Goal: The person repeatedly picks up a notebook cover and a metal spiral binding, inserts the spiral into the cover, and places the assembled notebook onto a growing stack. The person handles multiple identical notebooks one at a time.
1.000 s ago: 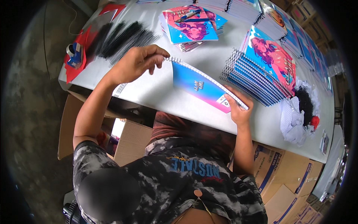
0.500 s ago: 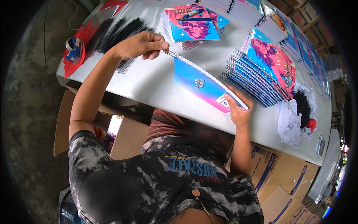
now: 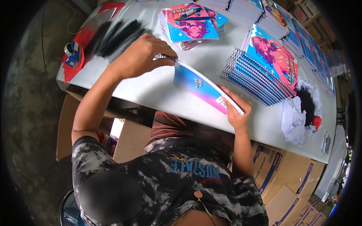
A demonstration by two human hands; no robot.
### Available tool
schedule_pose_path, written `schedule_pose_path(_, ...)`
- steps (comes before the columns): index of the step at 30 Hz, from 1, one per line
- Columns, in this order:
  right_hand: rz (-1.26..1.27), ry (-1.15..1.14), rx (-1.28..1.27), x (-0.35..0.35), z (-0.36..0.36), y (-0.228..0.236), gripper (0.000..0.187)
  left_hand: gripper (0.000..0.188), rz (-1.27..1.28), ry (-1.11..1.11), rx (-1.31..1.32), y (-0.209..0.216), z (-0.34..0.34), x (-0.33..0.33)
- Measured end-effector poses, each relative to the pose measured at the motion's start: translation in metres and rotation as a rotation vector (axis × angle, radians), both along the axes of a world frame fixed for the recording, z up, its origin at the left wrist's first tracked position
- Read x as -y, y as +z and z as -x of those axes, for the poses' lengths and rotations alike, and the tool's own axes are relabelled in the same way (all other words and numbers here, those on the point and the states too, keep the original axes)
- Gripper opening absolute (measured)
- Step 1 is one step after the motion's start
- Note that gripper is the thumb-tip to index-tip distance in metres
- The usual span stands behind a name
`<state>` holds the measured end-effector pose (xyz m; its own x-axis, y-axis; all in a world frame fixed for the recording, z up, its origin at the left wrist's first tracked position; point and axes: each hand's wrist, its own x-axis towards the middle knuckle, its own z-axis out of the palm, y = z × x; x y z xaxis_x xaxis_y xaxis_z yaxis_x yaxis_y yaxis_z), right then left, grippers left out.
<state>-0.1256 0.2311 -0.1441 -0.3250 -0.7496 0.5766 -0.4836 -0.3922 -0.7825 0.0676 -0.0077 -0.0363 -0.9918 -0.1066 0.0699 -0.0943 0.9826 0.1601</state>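
Observation:
A blue-and-pink notebook (image 3: pixel 196 86) is held slanting above the table, with its white perforated spine edge turned up. My right hand (image 3: pixel 238 112) grips its lower right end, thumb on the cover and fingers behind. At the other end my left hand (image 3: pixel 147 52) pinches a dark spiral binding coil (image 3: pixel 161 56) close against the spine's upper left corner. Part of the coil is hidden by the fingers, and I cannot tell how far it runs through the holes. Beyond my left hand lies a pile of loose black coils (image 3: pixel 120 40).
Coil-bound notebooks (image 3: pixel 260 71) are stacked on the right, beside crumpled white cloth (image 3: pixel 292 122). Pens lie on another notebook stack (image 3: pixel 194 32) at the back. A tape dispenser (image 3: pixel 73 55) rests on red sheets (image 3: pixel 73 73) at left. Cardboard boxes (image 3: pixel 132 138) stand below the table edge.
My left hand has come down and right to the spine's corner, so less coil shows between fingers and notebook. The notebook and my right hand have shifted slightly left, the cover tilting more steeply.

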Motion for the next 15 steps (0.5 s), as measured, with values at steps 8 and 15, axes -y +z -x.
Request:
schedule_pose_path(8, 0.096, -0.066, -0.116, 0.003, -0.017, 0.001, 0.032, 0.100, 0.529, -0.027, -0.381, -0.128, -0.025, -0.054)
schedule_pose_path(15, 0.174, -0.036, -0.226, 0.004, -0.030, 0.001, 0.033, 0.111, 0.348, 0.174, -0.789, -0.118, 0.001, -0.035)
